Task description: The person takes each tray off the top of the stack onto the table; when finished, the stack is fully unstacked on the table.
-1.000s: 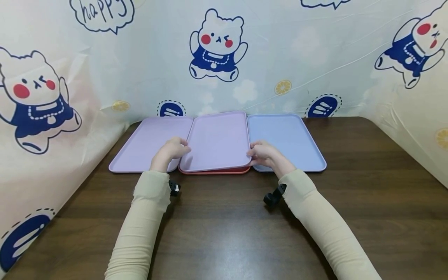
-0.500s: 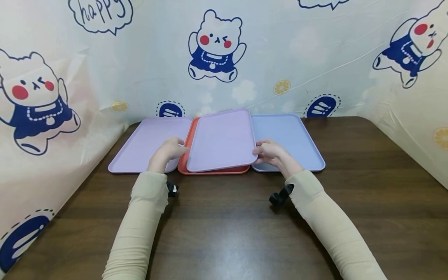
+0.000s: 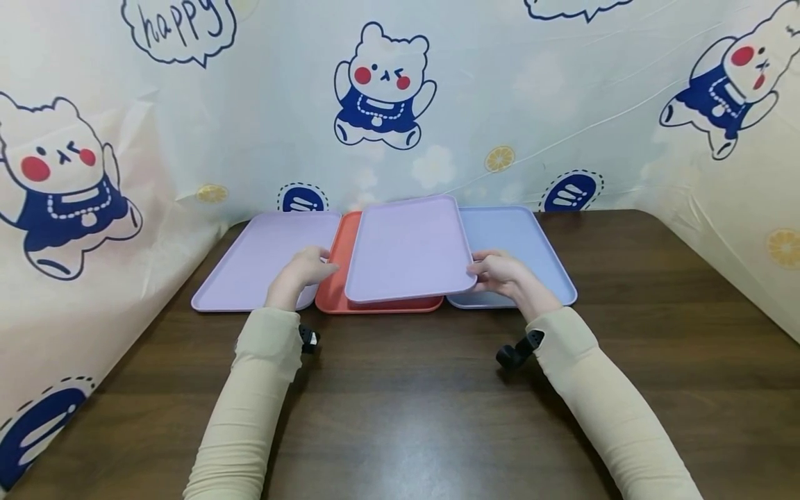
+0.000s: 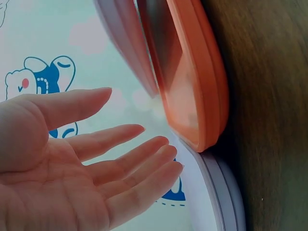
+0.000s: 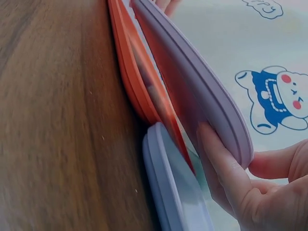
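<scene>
A light purple tray (image 3: 409, 246) is tilted, its right side raised above a red tray (image 3: 340, 278) and overlapping the blue tray (image 3: 509, 243). My right hand (image 3: 500, 272) pinches its near right corner; in the right wrist view the thumb lies on one face and the fingers (image 5: 226, 163) under the other. My left hand (image 3: 303, 271) hovers over the right part of another purple tray (image 3: 262, 257), near the red tray's left edge. The left wrist view shows the fingers (image 4: 130, 159) spread and relaxed, holding nothing. Much of the red tray is hidden under the tilted one.
The trays stand in a row at the far edge of a dark wooden table (image 3: 387, 403). Behind them hangs a pale cloth (image 3: 487, 83) printed with cartoon bears. A black wrist camera (image 3: 519, 351) juts from the right sleeve, close above the tabletop.
My right hand has drawn the purple tray rightward, uncovering a strip of the red tray on the left. My left hand, earlier close to that tray's left edge, has stayed nearly in place.
</scene>
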Action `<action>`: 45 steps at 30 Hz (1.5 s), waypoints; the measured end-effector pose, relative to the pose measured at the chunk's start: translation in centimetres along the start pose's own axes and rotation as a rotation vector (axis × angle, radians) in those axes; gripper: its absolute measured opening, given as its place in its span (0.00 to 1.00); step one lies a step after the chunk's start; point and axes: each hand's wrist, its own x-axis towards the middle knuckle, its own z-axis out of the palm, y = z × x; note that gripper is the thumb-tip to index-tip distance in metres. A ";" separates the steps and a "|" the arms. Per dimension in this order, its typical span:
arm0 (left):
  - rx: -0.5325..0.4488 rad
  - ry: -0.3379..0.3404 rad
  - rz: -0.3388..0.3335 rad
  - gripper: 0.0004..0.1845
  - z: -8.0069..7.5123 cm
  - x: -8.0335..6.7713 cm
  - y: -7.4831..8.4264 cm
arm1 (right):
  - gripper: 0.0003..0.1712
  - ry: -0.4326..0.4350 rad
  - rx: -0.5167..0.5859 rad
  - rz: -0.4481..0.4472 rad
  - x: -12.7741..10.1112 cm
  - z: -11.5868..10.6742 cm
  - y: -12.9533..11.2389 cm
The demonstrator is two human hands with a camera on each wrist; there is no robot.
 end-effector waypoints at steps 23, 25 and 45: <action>-0.010 0.005 0.020 0.29 0.3 0.3 0.1 | 0.34 0.007 0.073 -0.004 -2.4 -3.9 -0.5; -0.010 0.006 0.022 0.29 0.4 0.3 0.1 | 0.35 0.003 0.068 -0.003 -2.6 -4.2 -0.5; -0.067 -0.012 0.014 0.29 0.2 0.2 0.3 | 0.37 0.046 0.088 -0.009 -4.2 -7.4 -0.4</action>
